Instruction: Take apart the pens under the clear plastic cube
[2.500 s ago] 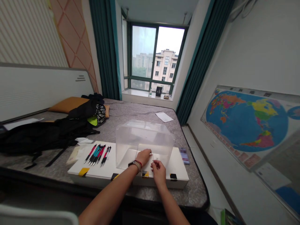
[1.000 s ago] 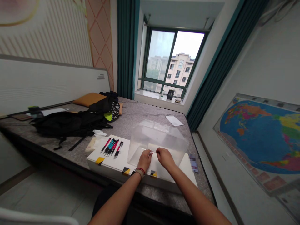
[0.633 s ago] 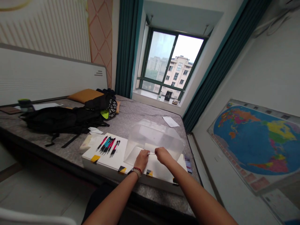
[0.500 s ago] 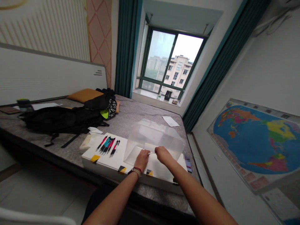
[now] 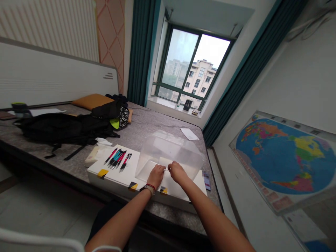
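Note:
My left hand (image 5: 156, 175) and my right hand (image 5: 176, 171) meet inside the open front of a clear plastic box (image 5: 173, 147). A small, thin whitish piece spans the short gap between my pinched fingertips; it is too small to make out. The box stands on a white board (image 5: 110, 177) with yellow and black tape along its front edge. To the left of the box, several pens (image 5: 118, 159) with red, teal and black barrels lie side by side on the board.
A black backpack (image 5: 65, 129) lies on the grey bed (image 5: 147, 119) at the left. A tissue pack (image 5: 93, 155) touches the board's left end. Right of the board is a phone (image 5: 207, 180); a white paper (image 5: 189, 134) lies behind the box.
My right hand has moved closer to my left, and the gap between their fingertips is narrower. The whole view has shifted slightly.

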A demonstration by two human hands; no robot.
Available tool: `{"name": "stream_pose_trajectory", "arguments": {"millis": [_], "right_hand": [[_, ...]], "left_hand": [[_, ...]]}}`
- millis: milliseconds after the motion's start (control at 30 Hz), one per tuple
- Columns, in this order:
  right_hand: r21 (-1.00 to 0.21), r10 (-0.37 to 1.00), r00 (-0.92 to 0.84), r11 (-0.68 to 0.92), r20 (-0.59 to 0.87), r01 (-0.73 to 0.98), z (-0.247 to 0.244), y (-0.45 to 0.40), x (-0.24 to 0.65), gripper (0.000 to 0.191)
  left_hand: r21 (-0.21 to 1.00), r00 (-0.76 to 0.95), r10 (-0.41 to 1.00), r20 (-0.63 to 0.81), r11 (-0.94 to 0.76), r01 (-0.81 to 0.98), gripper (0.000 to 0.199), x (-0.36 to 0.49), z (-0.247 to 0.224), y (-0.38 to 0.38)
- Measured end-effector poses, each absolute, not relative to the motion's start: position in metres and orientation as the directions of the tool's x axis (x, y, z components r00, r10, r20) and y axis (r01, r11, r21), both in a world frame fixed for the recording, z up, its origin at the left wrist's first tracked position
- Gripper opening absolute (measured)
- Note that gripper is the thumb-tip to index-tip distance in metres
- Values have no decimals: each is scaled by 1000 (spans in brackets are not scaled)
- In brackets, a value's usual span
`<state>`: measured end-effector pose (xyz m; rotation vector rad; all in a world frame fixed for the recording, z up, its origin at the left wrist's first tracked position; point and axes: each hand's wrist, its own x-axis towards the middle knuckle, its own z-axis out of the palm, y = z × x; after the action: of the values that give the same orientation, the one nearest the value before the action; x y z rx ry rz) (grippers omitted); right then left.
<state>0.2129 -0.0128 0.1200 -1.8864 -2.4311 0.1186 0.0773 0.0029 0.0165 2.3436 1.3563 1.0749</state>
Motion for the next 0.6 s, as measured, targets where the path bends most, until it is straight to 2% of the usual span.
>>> {"name": "stream_pose_trajectory", "arguments": {"millis": [133,267,333,467,600], "right_hand": [[-312,965,-245,264,100,913,101,-9,211,11],[-593,964,-84,223,253,774,76,-11,216,4],[-709,957,13,206,291,675,61,-11,218,11],[-923,959,200,115,199,366,32,-10,218,31],[-987,952,288,65,107,150,11,-10,215,37]], "left_hand": [[496,323,831,452,-535,684,19,78,20,2],[472,315,846,431,-508,720,19,78,23,0],[457,316,850,421,-499,736,19,78,25,-2],[428,338,853,398,-499,753,19,78,28,-3],[400,365,850,379,-506,764,22,79,27,-2]]}}
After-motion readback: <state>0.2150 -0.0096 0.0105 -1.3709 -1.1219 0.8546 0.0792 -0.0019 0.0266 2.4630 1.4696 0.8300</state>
